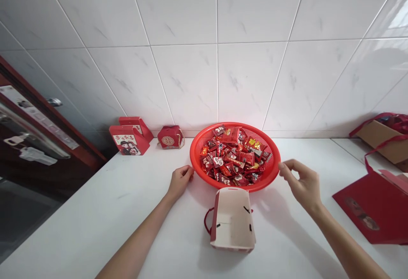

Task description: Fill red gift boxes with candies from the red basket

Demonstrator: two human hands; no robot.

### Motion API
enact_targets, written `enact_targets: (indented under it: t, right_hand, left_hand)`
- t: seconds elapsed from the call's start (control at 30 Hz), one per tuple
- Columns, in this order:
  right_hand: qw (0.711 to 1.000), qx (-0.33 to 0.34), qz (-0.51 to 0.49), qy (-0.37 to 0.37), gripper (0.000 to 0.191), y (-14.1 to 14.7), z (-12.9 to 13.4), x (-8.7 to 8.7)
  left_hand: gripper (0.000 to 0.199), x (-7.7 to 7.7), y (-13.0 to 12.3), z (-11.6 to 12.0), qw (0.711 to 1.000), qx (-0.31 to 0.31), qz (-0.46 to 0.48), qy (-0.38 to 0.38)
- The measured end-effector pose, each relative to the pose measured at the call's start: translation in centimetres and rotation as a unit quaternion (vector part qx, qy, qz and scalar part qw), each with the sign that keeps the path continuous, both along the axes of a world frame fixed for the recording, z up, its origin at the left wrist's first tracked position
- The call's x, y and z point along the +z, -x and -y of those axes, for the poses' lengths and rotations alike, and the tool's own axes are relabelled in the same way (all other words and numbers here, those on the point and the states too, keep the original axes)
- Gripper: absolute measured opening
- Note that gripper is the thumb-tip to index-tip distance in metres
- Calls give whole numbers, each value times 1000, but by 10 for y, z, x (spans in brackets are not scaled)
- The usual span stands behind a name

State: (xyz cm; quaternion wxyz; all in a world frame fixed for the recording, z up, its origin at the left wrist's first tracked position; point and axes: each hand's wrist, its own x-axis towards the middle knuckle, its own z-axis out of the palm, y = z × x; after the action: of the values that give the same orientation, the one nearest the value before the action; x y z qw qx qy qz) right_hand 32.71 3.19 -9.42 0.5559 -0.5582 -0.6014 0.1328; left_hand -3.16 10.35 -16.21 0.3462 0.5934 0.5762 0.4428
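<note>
A red plastic basket [274, 172] full of wrapped candies [236, 155] stands on the white table near the tiled wall. My left hand [181, 180] rests on the table at the basket's lower left edge, its fingers curled together. On the basket's right side, my right hand [301, 182] pinches thumb and fingertips at the rim. Directly in front of the basket is a small open box [232, 223] with a pale inside and a dark red cord loop at its left. Neither hand touches this box.
Two red photo boxes [129, 140] and a small red box with a cord [170, 137] stand back left. At right are a red bag [372, 206] and a cardboard box [381, 140]. A dark door [41, 143] is left of the table.
</note>
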Motion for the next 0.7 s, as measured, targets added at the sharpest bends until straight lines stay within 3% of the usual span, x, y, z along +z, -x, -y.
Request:
enact_targets:
  t: [0.1, 0.17, 0.23, 0.33, 0.47, 0.7]
  right_hand:
    - [990, 54, 119, 58, 30, 4, -29, 28]
    - [958, 73, 228, 156, 21, 13, -52, 40]
    - [912, 53, 323, 249, 11, 26, -72, 44]
    - [896, 56, 341, 279, 7, 42, -93, 39]
    - [896, 76, 328, 290, 19, 47, -101, 25]
    - [942, 70, 246, 217, 16, 34, -101, 20]
  left_hand:
    - [39, 1, -1, 1, 1000, 2, -9, 3]
    - [40, 2, -1, 1, 1000, 3, -16, 4]
    - [41, 2, -1, 2, 1000, 3, -22, 4]
    - [41, 3, -1, 2, 1000, 2, -28, 2]
    - [41, 2, 0, 0, 1000, -2, -30, 2]
    - [40, 3, 1, 0, 1000, -8, -12, -1]
